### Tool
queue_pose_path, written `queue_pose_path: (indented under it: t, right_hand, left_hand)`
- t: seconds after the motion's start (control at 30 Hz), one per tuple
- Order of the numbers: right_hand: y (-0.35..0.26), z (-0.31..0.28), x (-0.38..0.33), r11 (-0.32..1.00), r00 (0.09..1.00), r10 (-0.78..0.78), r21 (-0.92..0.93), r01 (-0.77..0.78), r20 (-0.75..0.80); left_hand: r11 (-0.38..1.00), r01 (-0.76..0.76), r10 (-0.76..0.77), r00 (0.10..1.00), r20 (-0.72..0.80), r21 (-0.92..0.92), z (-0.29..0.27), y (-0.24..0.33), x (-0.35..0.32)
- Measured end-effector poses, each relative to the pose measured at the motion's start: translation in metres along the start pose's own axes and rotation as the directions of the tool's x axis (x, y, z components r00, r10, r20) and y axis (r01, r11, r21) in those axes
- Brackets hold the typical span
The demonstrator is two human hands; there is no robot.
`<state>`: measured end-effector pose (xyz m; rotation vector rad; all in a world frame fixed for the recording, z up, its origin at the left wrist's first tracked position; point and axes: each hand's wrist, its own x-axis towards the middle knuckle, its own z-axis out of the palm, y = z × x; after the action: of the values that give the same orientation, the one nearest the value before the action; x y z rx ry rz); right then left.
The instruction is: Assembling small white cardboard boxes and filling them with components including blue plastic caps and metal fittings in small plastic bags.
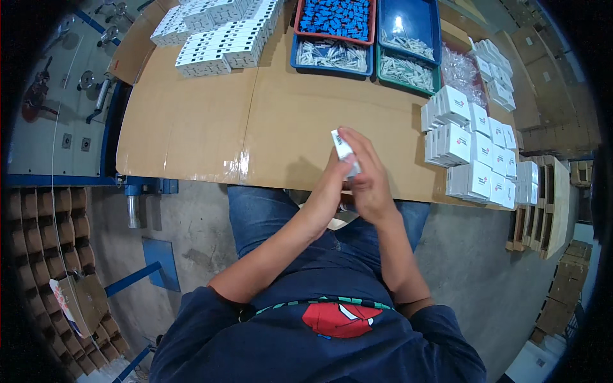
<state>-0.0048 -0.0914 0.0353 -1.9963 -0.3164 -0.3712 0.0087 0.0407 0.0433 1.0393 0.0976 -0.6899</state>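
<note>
Both hands up at the near table edge: my right hand (370, 182) wraps around a small white carton (343, 148), fingers laid along its side, while my left hand (329, 185) presses in from beneath, gripping the same box. The carton tilts, top end towards eleven o'clock, just above the cardboard-covered table (211, 121). At three o'clock, stacked white boxes (472, 150) stand in rows. Further out at twelve, a blue tray of white parts (332, 54), a red tray of blue pieces (336, 18) and a green tray (408, 71). At eleven, more white cartons (220, 35) lie piled.
</note>
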Motion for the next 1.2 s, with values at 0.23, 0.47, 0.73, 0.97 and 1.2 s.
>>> queue_pose_path:
  t: [0.23,0.47,0.73,0.97,1.2]
  right_hand:
    - [-0.021,-0.012,0.01,0.909,0.94,0.254,0.276,-0.313,0.228]
    - [-0.02,-0.021,0.013,0.979,0.977,-0.048,-0.184,0.088,0.209]
    - [-0.002,-0.01,0.006,0.973,0.964,-0.213,-0.056,0.224,0.158]
    - [0.001,-0.001,0.001,0.967,0.967,-0.243,-0.062,0.248,0.069]
    - [0.004,-0.006,0.0,0.966,0.963,-0.238,-0.074,0.248,0.125]
  left_hand:
    - [0.985,-0.154,0.153,0.988,0.01,0.081,-0.011,0.008,0.003]
    - [0.966,0.167,-0.147,0.983,0.109,-0.197,-0.018,0.006,-0.002]
    - [0.949,0.179,-0.128,0.971,0.203,-0.26,-0.003,0.019,-0.016]
    - [0.977,0.059,-0.046,0.997,0.063,-0.207,0.004,0.009,-0.015]
    - [0.966,0.039,-0.026,0.998,0.052,-0.256,0.005,0.002,-0.016]
